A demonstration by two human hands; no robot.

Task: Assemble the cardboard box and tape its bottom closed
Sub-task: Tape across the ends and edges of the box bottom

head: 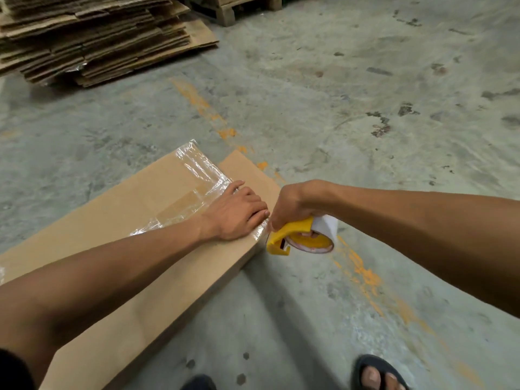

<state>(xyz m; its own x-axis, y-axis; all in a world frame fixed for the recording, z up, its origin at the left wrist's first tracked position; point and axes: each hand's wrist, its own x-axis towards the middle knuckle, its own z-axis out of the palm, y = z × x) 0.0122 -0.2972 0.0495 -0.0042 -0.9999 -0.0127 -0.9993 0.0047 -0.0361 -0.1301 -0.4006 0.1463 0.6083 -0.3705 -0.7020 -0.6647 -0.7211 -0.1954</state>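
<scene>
A brown cardboard box (118, 220) stands on the concrete floor with its closed bottom facing up. Clear shiny tape (197, 170) runs across that face toward its right edge. My left hand (239, 212) lies flat, palm down, on the tape close to that edge. Just off the edge, my right hand (292, 204) grips a yellow tape dispenser (295, 237) with a roll of clear tape in it. The dispenser sits slightly below the box edge, close to my left fingertips. A cardboard flap (247, 170) sticks out beyond the box on the far side.
A tall stack of flattened cardboard boxes (92, 38) lies at the back left. A wooden pallet (242, 7) stands at the top centre. Worn orange paint marks (365, 277) cross the grey floor. My sandalled foot (377, 372) is at the bottom right.
</scene>
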